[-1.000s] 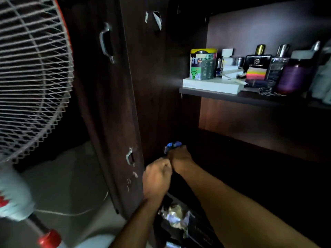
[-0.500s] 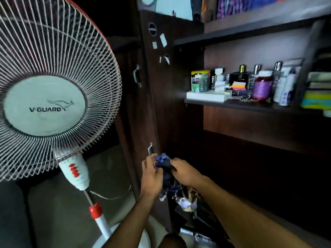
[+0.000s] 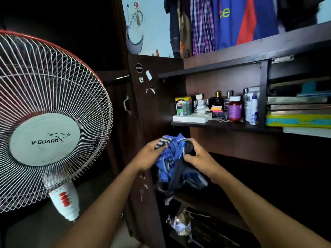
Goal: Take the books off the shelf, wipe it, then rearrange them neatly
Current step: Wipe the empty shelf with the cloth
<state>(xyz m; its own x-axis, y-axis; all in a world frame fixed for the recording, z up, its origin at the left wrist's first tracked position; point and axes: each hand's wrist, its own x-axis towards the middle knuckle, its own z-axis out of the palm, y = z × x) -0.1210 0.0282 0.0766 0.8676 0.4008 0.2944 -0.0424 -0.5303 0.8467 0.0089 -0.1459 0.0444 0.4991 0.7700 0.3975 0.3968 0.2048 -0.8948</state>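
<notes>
Both hands clutch a bunched blue cloth [image 3: 176, 161]: left hand [image 3: 149, 155] grips its left edge, right hand [image 3: 198, 158] its dark right fold; stacked books [image 3: 297, 111] lie flat, long axes left-right, up and far right, nearer the right hand, on the dark shelf [image 3: 223, 125] beside bottles [image 3: 234, 109]; fan [image 3: 44, 122] stands near left.

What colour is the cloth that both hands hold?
Mostly blue, with dark parts and a grey-striped edge: the cloth, seen in the head view.

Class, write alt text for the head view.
Both hands, left hand and right hand, grip a bunched blue cloth below a shelf holding bottles and stacked books; a pedestal fan stands left.
</notes>
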